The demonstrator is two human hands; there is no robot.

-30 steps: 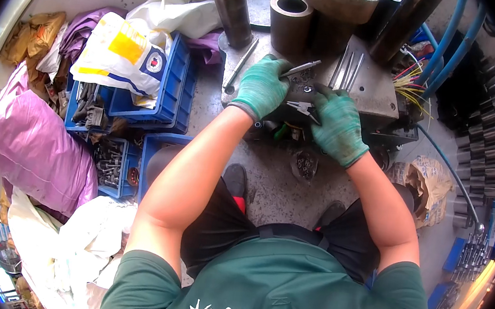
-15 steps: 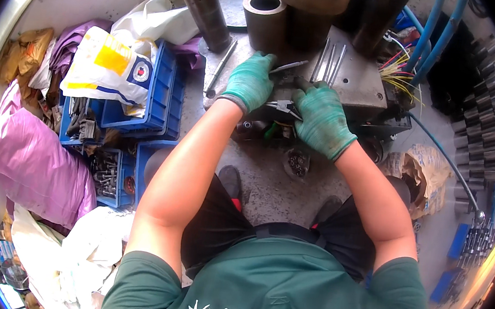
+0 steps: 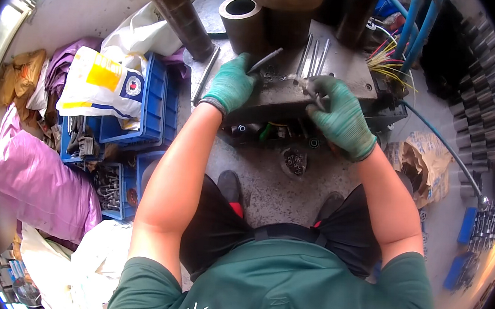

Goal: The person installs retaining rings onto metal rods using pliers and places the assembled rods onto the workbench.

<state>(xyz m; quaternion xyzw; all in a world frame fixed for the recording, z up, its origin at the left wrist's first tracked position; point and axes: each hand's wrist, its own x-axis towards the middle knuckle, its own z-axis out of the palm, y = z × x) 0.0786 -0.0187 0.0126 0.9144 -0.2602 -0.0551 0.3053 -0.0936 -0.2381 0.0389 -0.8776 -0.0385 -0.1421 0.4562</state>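
My left hand [image 3: 230, 85], in a green glove, is closed around a slim metal rod [image 3: 266, 59] that slants up to the right. My right hand [image 3: 345, 118], gloved alike, grips a pair of pliers [image 3: 306, 86], their jaws pointing left over the steel block [image 3: 352, 75]. Small metal rings [image 3: 269, 76] lie on the block between the hands, close to the plier tips; whether the jaws hold one is too small to tell. Several loose rods [image 3: 314, 56] rest behind the pliers. Another rod [image 3: 206, 75] lies left of my left hand.
A thick hollow cylinder [image 3: 240, 24] stands on the block beside steel columns [image 3: 172, 8]. Blue hoses [image 3: 414, 33] and loose wires [image 3: 384, 60] are at the right. Blue crates [image 3: 153, 105] and a purple sack [image 3: 37, 177] sit left. A bag of small parts [image 3: 293, 162] lies below.
The pliers and my right hand have moved away from my left hand, toward the small rings on the block. My left hand still holds the rod. The whole view has shifted slightly.
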